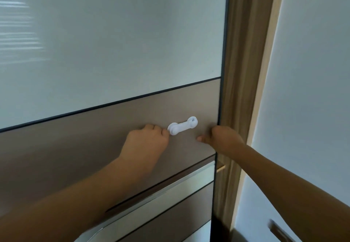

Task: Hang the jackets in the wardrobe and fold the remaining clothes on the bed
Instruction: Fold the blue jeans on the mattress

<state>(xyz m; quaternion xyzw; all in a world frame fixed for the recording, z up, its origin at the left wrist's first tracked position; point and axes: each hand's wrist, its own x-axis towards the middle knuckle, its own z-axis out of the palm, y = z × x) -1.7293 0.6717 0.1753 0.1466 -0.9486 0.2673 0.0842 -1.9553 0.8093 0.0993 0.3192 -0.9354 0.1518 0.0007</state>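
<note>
Fingers [154, 128] of the left hand [145, 141] are curled tight, knuckles to the camera, and pressed against the round left end of the white lock [182, 126]. Whether that end is actually pinched cannot be told, because the tips are hidden behind the knuckles. Over at the right edge of the door [85, 156] the right hand [222, 137] is planted, its fingers apparently hooked round that edge, its thumb [200, 138] laid flat on the brown panel and pointed back at the lock. A two-handed job is suggested: the door is probably being steadied at its edge so that the lock can be worked loose at the other end. The lock is fixed flat on the panel, tilted up to the right, just below the frosted glass [113, 33], and its far end is stopped short of the door's edge. The wardrobe [240, 52] is right in front and, by the look of it, not yet opened. No jackets, bed or other clothes are caught in this view, so hanging is judged to be some steps away. Care is likely needed with the lock, as a small plastic catch can be snapped if forced.
</note>
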